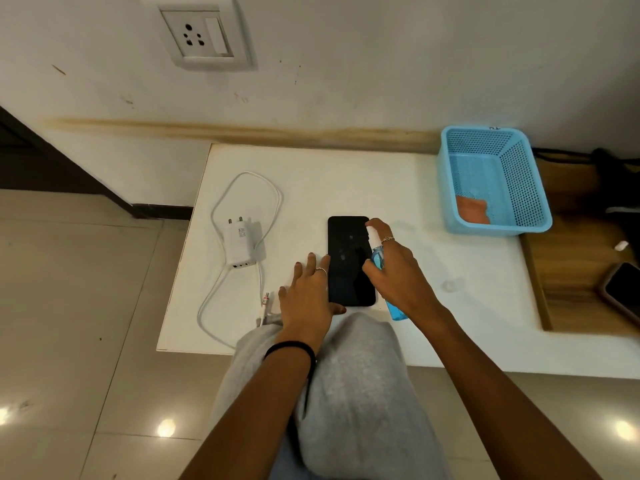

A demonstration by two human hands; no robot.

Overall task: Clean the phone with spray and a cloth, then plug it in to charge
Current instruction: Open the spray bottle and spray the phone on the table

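A black phone [349, 261] lies flat, screen up, on the white table [346, 174]. My right hand [398, 271] grips a blue spray bottle [379, 259] tilted over the phone's right edge, index finger on its white nozzle. My left hand [306, 296] rests flat with fingers spread against the phone's left edge. Left of the phone lies a white charger [239, 245] with its looped white cable [242, 188]; the cable's plug end [265, 303] sits by my left hand. An orange cloth [472, 209] lies inside the blue basket [491, 140].
A wall socket [202, 36] is mounted above the table at upper left. A second phone [623, 292] lies on the wooden surface at the right. A small clear cap [450, 285] sits on the table right of my right hand. My grey-clad knee [353, 375] is below.
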